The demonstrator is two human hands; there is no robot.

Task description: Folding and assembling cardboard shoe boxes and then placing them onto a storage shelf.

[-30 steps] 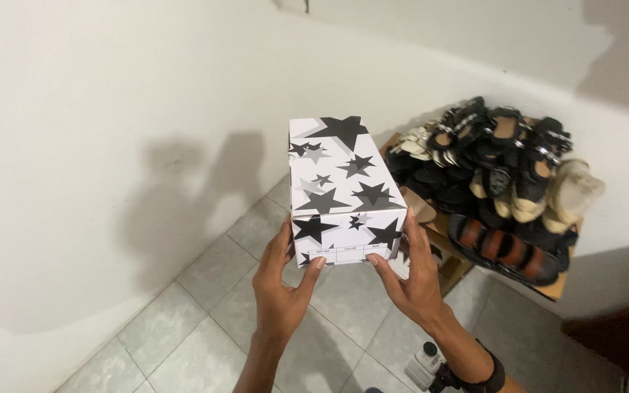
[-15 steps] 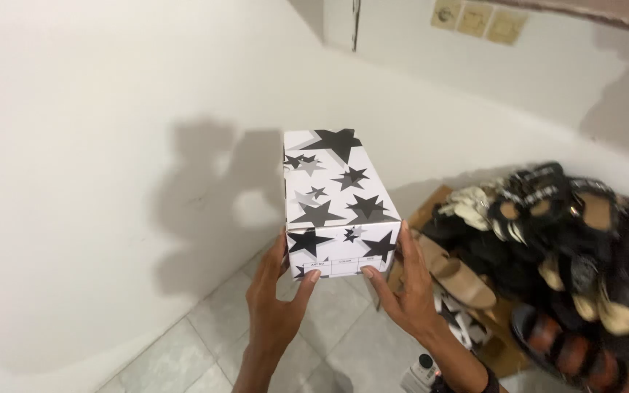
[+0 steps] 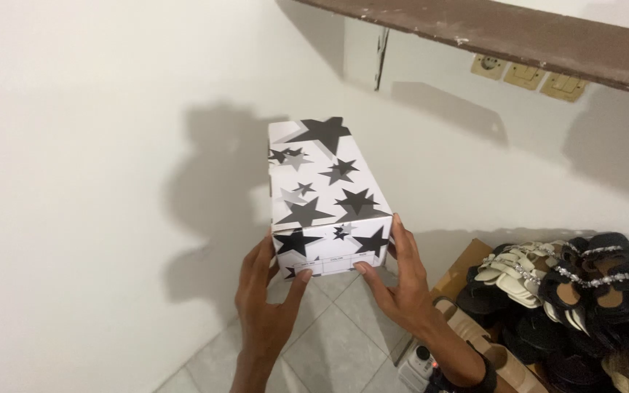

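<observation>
Head camera is looking down at two bare hands that are holding a white box with black and grey stars (image 3: 325, 191) in the air. The left hand (image 3: 269, 304) is pressing its fingers against the near left side of the box, thumb on the front face. The right hand (image 3: 400, 282) is clamping the near right corner, with a dark band on its wrist. Below both hands grey floor tiles (image 3: 329, 349) are showing. To the right of the right hand, a pile of sandals (image 3: 569, 291) is lying. Beyond the box a white wall (image 3: 96, 145) is standing, and above it a brown shelf (image 3: 511, 33) is running.
</observation>
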